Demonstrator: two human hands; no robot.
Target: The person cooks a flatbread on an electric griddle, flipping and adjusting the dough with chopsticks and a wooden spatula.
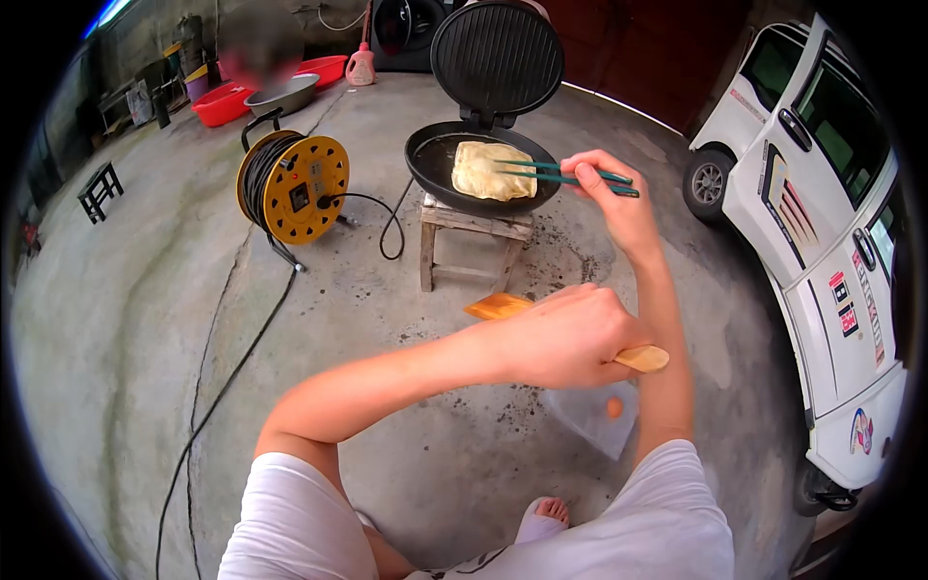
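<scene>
one pale flatbread point(476, 174), lying in the open griddle point(430, 157), probably light, limp, slippery and easily torn, best gripped near an edge, touched by green chopsticks point(541, 177) pinched in the nearly closed right hand point(609, 188), alongside a wooden spatula point(498, 306) clasped in the fisted left hand point(570, 333).

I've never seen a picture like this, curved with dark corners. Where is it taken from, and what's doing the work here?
There's no machine arm here: a person works bare-handed, and the one picture comes from a camera worn on their head, looking forward and down. The right hand holds green chopsticks, their tips at a pale piece of food, perhaps flatbread. It lies in a black pan, whose lid stands open behind it. A wooden stool supports the pan. The left hand grips a wooden spatula, well away from the food.
</scene>
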